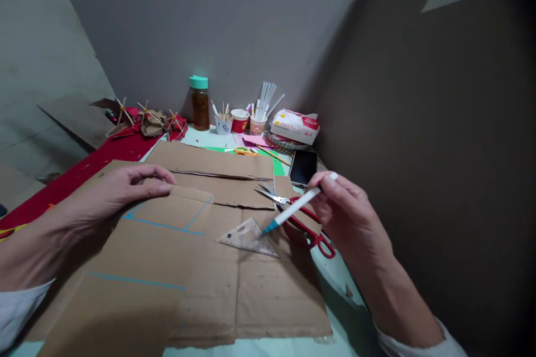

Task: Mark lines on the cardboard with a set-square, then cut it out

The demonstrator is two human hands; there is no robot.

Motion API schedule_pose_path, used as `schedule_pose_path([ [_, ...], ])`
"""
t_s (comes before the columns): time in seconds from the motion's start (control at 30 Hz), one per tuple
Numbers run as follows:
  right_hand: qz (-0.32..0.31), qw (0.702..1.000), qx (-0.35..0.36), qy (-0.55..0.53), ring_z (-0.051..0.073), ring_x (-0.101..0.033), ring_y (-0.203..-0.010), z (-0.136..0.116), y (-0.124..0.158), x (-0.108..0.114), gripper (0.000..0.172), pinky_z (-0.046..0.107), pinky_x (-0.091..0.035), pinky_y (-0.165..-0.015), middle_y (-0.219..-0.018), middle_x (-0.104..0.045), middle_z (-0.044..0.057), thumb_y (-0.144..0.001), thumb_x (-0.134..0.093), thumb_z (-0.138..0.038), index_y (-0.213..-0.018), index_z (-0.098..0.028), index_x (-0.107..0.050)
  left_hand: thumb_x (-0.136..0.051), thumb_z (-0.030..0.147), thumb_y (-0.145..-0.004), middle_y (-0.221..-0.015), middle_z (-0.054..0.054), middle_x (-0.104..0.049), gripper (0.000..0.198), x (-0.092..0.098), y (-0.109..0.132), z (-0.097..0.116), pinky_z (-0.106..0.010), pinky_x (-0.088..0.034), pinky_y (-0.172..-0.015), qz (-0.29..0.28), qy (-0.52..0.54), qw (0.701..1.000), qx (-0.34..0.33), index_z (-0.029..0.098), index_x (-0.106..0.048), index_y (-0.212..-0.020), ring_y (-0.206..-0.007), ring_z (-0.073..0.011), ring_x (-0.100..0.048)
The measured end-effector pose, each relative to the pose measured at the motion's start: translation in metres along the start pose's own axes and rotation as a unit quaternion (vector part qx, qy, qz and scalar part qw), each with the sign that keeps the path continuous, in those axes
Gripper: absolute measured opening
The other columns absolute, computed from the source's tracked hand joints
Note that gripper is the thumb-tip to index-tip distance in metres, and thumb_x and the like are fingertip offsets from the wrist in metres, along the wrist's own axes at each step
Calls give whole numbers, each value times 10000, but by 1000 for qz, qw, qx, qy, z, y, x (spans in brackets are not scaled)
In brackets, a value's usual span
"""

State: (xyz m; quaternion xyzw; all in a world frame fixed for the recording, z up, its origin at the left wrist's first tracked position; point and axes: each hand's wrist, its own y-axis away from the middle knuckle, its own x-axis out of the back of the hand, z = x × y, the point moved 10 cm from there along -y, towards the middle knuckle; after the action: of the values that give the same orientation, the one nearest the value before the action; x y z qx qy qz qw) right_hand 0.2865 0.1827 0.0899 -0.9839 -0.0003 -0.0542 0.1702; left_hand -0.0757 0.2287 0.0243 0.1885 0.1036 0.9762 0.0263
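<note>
My right hand (341, 206) is closed around a white marker (297, 206) with a teal tip, which points down over the clear set square (248, 239). My left hand (142, 181) pinches the far edge of a cardboard piece (138, 251) marked with several blue lines. That piece lies partly on a larger creased cardboard sheet (276, 295), where the set square also rests. Red-handled scissors (304, 223) lie with their blades parted, beyond the marker and close to my right hand.
Cardboard strips (221, 162) lie behind the sheet. Along the wall stand a bottle (200, 103), paper cups (240, 121) with sticks and straws, and a tissue pack (295, 125). A phone (304, 167) lies at right. Red paper crafts (146, 121) sit at far left.
</note>
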Motion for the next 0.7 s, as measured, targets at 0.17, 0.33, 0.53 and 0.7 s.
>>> schedule_pose_path([
  [0.17,-126,989,34,76,175,-569,-807,-24,1,-40,334,312,-468,-732,-860,-575,5,-1092,-460,-421,-828,-243,-563,-795,707,-729,-981,-47,-663,587,-32,-16,11,-274,-444,-655,-62,-26,997,-46,212,-703,-1030,-814,-191,-576],
  [0.33,-267,918,20,293,194,-555,-811,8,23,-93,123,343,-416,-748,-958,-624,51,-957,-664,-92,-879,-184,-643,-695,697,-849,-947,-24,-596,582,-44,-26,1,-298,-397,-706,-81,-41,994,-64,213,-657,-1169,-812,-186,-525],
  [0.53,-326,850,2,414,277,-621,-966,42,37,-103,285,391,-487,-814,-1157,-631,117,-885,-808,-88,-1118,-154,-659,-779,645,-820,-1160,-5,-667,588,-47,-23,-9,-278,-414,-854,-103,-11,993,-62,317,-622,-1282,-1075,-220,-583],
  [0.7,-329,837,9,437,260,-608,-972,44,37,-98,253,380,-500,-845,-1162,-611,110,-873,-852,-176,-1013,-179,-642,-738,527,-857,-1261,-59,-718,524,-60,-15,-6,-330,-472,-940,-152,51,986,-46,286,-586,-1296,-1175,-256,-643],
])
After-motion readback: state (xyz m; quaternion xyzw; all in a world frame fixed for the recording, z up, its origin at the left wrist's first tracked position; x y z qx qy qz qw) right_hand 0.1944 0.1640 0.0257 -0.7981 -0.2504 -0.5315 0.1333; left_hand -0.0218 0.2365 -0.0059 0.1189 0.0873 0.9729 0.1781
